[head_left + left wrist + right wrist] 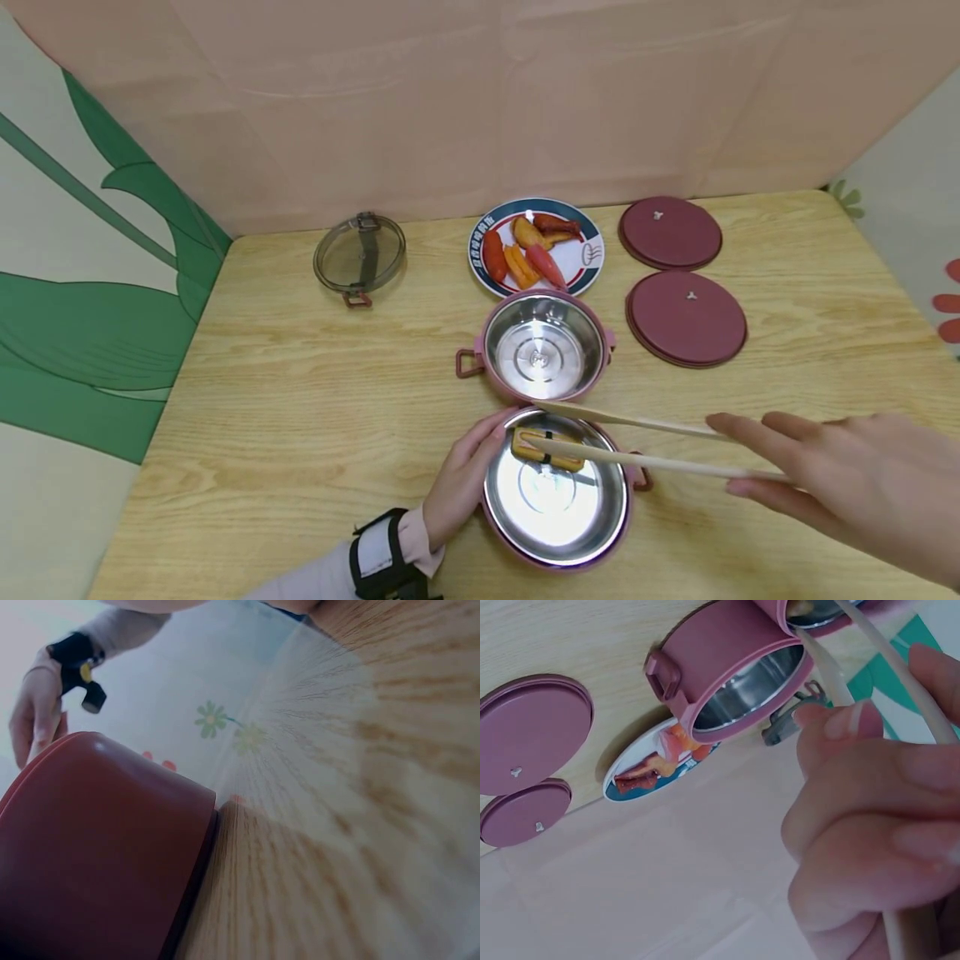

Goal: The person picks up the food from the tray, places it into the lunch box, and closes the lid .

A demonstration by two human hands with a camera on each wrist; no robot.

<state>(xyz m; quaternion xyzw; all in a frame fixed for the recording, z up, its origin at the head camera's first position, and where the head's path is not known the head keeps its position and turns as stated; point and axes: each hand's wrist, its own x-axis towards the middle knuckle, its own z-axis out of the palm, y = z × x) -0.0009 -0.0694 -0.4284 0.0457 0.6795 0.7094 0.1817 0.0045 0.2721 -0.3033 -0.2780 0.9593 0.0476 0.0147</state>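
My left hand (465,475) holds the left side of the near steel-lined pink pot (555,517), fingers along its outer wall. Inside that pot, towards its far side, lies a yellow food piece with a dark band (577,461). My right hand (847,475) grips a pair of long wooden chopsticks (660,464); they also show in the right wrist view, pinched by the fingers (870,810). Their tips stand apart, one over the food piece and the other by the pot's far rim. Whether either tip touches the food, I cannot tell.
A second pink pot (491,379) sits right behind the near one. Farther back are a plate (592,279) of several food pieces and, to its right, two dark red lids (670,233). A clear lid (347,254) lies at the back left of the wooden table (300,400).
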